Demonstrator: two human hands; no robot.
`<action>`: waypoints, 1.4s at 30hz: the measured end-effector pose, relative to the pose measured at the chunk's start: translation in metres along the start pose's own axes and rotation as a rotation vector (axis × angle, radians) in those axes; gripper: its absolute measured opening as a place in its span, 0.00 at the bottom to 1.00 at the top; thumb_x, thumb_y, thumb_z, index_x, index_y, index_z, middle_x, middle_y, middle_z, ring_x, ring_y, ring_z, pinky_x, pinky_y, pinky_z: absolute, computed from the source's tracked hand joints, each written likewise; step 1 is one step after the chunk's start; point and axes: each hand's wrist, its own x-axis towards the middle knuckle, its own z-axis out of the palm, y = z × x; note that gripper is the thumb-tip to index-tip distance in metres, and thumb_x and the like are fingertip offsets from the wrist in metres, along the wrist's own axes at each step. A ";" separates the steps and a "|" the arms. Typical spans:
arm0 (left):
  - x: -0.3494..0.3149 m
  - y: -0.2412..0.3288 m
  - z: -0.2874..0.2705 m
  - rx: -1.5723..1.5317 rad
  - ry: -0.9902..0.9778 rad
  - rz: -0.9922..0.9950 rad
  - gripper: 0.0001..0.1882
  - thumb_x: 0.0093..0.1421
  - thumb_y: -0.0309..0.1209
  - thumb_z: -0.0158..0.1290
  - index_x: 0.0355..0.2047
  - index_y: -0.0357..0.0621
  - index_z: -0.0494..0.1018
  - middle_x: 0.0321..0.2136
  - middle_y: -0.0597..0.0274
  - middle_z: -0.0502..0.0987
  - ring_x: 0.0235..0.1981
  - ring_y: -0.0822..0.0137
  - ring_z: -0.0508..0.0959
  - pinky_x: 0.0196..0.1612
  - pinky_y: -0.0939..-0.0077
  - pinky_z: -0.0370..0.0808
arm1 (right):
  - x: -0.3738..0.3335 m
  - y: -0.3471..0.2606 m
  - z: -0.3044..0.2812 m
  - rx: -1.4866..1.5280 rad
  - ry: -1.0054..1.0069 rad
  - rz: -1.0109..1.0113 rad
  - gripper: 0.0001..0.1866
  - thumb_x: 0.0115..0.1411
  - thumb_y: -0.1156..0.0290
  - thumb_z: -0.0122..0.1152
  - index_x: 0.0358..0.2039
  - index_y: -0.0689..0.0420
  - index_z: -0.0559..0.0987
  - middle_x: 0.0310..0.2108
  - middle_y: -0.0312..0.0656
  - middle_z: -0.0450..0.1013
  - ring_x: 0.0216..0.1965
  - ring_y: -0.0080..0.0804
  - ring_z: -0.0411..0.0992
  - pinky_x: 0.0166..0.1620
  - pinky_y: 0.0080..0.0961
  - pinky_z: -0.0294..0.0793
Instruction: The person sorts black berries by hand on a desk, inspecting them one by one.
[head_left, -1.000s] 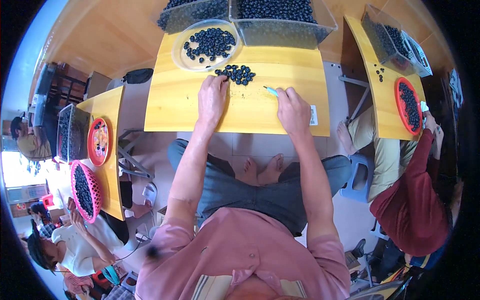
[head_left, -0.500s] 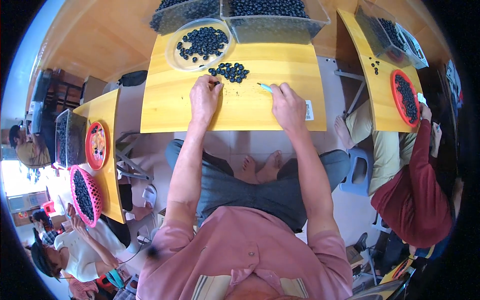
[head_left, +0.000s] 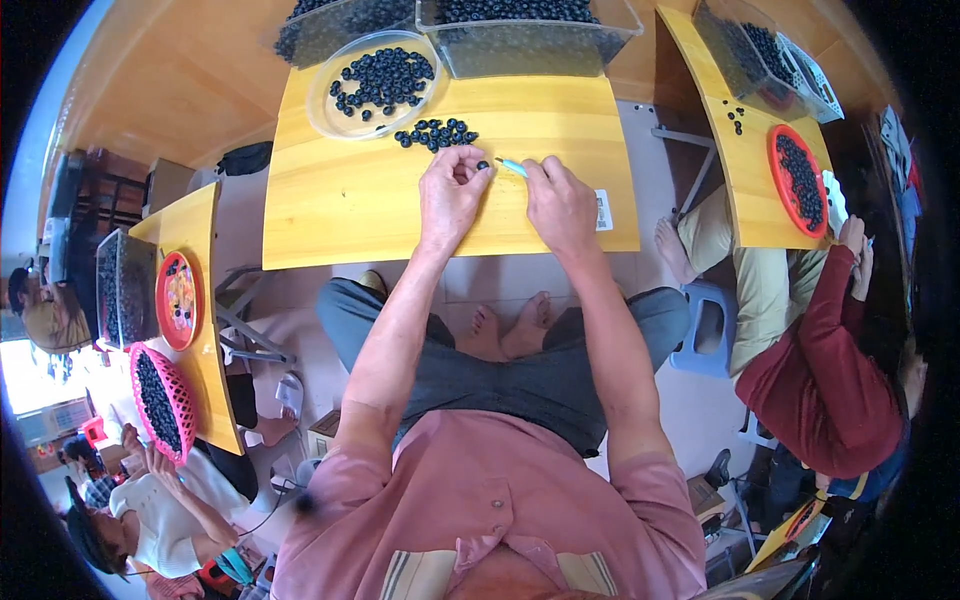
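My left hand (head_left: pixel 454 195) pinches a dark round bead (head_left: pixel 483 165) between thumb and fingertips, just above the yellow wooden table (head_left: pixel 350 215). In my right hand (head_left: pixel 562 205) is a slim tool with a light teal handle (head_left: pixel 514 167); its thin dark tip points at the bead. Whether tip and bead touch, I cannot tell. Beyond my left hand lies a loose pile of similar dark beads (head_left: pixel 437 134). Farther left stands a round, clear plastic tray (head_left: pixel 322 110) with many more beads in it.
Clear bins (head_left: pixel 530 50) full of dark beads line the table's far edge. A white label (head_left: pixel 603 210) sits near the right edge. People work at side tables, with a red tray (head_left: pixel 775 160) on the right and a pink basket (head_left: pixel 185 405) on the left.
My left hand has moved right, away from the pile, with the bead. My right hand has shifted slightly left, bringing the tool tip close to the bead. The whole view has shifted slightly.
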 end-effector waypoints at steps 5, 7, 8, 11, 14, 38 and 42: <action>-0.002 0.001 0.000 0.026 -0.012 0.024 0.14 0.57 0.19 0.66 0.44 0.36 0.79 0.33 0.64 0.78 0.29 0.75 0.76 0.37 0.79 0.77 | 0.001 -0.001 -0.002 -0.005 0.006 -0.016 0.11 0.56 0.75 0.62 0.40 0.55 0.83 0.30 0.40 0.71 0.31 0.37 0.78 0.32 0.37 0.80; -0.002 0.001 0.002 0.001 -0.003 0.045 0.15 0.57 0.19 0.66 0.44 0.37 0.80 0.33 0.64 0.78 0.29 0.74 0.76 0.37 0.78 0.78 | 0.001 -0.002 -0.003 0.013 0.017 -0.023 0.10 0.57 0.75 0.62 0.41 0.55 0.82 0.29 0.40 0.70 0.31 0.37 0.77 0.31 0.37 0.79; -0.002 0.000 0.003 0.000 -0.001 0.043 0.15 0.57 0.19 0.66 0.44 0.37 0.80 0.33 0.64 0.78 0.29 0.74 0.76 0.37 0.78 0.78 | 0.001 -0.002 -0.003 0.013 0.014 -0.025 0.10 0.57 0.75 0.62 0.41 0.55 0.82 0.29 0.40 0.70 0.31 0.37 0.77 0.31 0.37 0.79; -0.002 -0.001 0.003 0.009 -0.018 0.049 0.15 0.56 0.18 0.66 0.45 0.37 0.80 0.32 0.64 0.78 0.30 0.74 0.77 0.37 0.78 0.78 | 0.001 -0.004 -0.006 0.025 -0.003 -0.057 0.10 0.58 0.75 0.61 0.41 0.56 0.82 0.28 0.40 0.70 0.30 0.37 0.77 0.31 0.38 0.78; -0.003 0.004 0.002 0.043 -0.022 0.049 0.16 0.56 0.18 0.66 0.45 0.37 0.80 0.32 0.63 0.78 0.30 0.74 0.77 0.36 0.78 0.78 | 0.001 -0.004 -0.007 0.064 -0.008 -0.085 0.10 0.58 0.75 0.61 0.41 0.56 0.82 0.27 0.40 0.69 0.30 0.38 0.76 0.31 0.38 0.77; -0.003 0.005 -0.001 -0.070 -0.075 -0.062 0.20 0.58 0.17 0.66 0.50 0.39 0.74 0.34 0.70 0.77 0.33 0.79 0.76 0.41 0.83 0.77 | 0.001 0.000 -0.002 0.073 -0.009 -0.070 0.10 0.56 0.75 0.62 0.40 0.54 0.82 0.29 0.40 0.71 0.31 0.39 0.78 0.31 0.39 0.79; -0.002 0.001 -0.003 -0.194 -0.049 -0.078 0.20 0.59 0.17 0.66 0.50 0.38 0.74 0.35 0.70 0.77 0.33 0.79 0.75 0.41 0.83 0.77 | 0.003 0.000 -0.001 -0.047 -0.076 0.037 0.10 0.57 0.74 0.62 0.40 0.54 0.81 0.32 0.40 0.71 0.33 0.39 0.79 0.32 0.39 0.81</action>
